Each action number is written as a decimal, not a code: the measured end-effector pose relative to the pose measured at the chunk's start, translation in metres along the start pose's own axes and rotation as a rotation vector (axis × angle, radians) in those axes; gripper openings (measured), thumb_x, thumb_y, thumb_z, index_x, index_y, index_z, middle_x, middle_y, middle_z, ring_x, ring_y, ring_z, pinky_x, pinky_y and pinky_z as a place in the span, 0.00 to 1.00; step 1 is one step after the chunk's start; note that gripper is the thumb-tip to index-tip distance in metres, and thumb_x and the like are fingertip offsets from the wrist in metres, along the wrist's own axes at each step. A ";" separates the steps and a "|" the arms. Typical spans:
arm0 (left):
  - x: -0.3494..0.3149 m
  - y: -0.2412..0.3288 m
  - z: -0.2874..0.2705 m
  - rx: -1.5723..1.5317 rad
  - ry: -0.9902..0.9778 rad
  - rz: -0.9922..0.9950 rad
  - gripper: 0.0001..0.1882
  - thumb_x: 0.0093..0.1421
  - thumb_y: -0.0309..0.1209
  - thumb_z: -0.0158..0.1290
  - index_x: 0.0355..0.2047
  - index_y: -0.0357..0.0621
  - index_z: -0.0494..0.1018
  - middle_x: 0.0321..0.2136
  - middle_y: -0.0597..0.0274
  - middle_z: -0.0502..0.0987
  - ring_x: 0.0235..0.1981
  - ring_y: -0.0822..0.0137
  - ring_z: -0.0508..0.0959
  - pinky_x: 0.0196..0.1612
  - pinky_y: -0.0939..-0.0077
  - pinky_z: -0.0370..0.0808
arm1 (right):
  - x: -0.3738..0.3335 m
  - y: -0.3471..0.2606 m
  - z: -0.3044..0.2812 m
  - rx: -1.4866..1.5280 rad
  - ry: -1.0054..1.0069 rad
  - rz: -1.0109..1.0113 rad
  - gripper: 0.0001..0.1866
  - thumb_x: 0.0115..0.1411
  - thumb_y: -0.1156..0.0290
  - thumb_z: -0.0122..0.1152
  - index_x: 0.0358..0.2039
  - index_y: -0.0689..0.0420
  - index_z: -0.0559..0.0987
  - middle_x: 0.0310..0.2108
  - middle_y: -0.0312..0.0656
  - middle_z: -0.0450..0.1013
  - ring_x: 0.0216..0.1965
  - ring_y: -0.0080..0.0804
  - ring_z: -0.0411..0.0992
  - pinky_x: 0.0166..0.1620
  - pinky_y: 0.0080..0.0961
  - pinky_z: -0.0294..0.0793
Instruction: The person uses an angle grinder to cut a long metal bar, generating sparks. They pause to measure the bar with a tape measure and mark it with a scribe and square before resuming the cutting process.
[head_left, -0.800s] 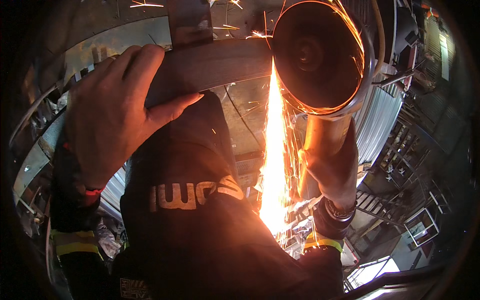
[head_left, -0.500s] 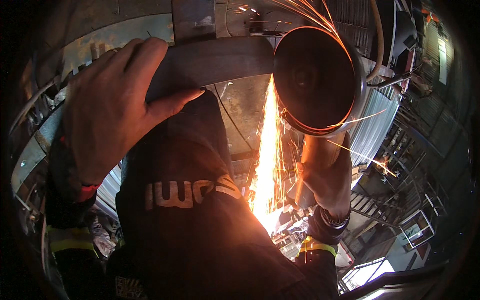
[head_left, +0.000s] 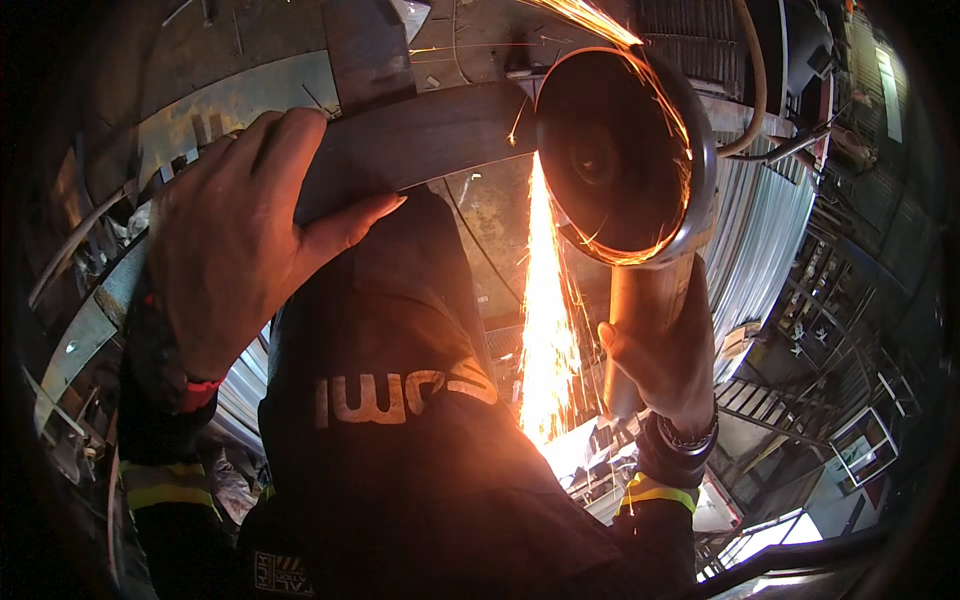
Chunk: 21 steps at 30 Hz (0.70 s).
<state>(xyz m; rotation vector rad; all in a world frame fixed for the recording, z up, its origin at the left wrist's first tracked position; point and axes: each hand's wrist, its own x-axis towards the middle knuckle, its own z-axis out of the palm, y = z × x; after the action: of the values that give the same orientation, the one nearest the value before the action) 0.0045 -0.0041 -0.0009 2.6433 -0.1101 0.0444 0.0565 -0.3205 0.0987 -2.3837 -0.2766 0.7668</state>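
A curved dark metal strip [head_left: 430,135] runs across the upper middle of the head view. My left hand [head_left: 235,230] is closed over its left end, fingers over the top and thumb along the lower edge. My right hand [head_left: 670,355] is wrapped round the body of an angle grinder [head_left: 640,300], held upright at the right. The grinder's round dark disc [head_left: 612,150] meets the right end of the strip. From that contact bright orange sparks [head_left: 545,330] stream downward, and more fly off the top of the disc.
My clothed leg [head_left: 370,300] lies under the strip, left of the sparks. A flat metal bar [head_left: 368,60] is behind the strip. A hose [head_left: 757,80] hangs at upper right, beside corrugated sheet [head_left: 765,240]. Metal frames [head_left: 865,445] stand at lower right.
The disc shows at a more slanted angle. The background and my leg have shifted slightly in view. Both hands keep their grips, and sparks still pour from the contact.
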 end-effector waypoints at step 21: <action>-0.005 -0.003 -0.002 0.016 -0.065 -0.016 0.31 0.55 0.52 0.63 0.46 0.40 0.71 0.36 0.52 0.78 0.35 0.51 0.81 0.37 0.59 0.78 | -0.001 -0.004 -0.003 -0.110 0.011 0.104 0.44 0.46 0.74 0.66 0.64 0.63 0.57 0.48 0.56 0.74 0.46 0.43 0.76 0.48 0.38 0.75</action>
<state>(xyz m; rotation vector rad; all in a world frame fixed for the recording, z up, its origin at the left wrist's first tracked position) 0.0002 -0.0001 -0.0009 2.6620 -0.1114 -0.0465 0.0575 -0.3198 0.1037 -2.5210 -0.1960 0.8049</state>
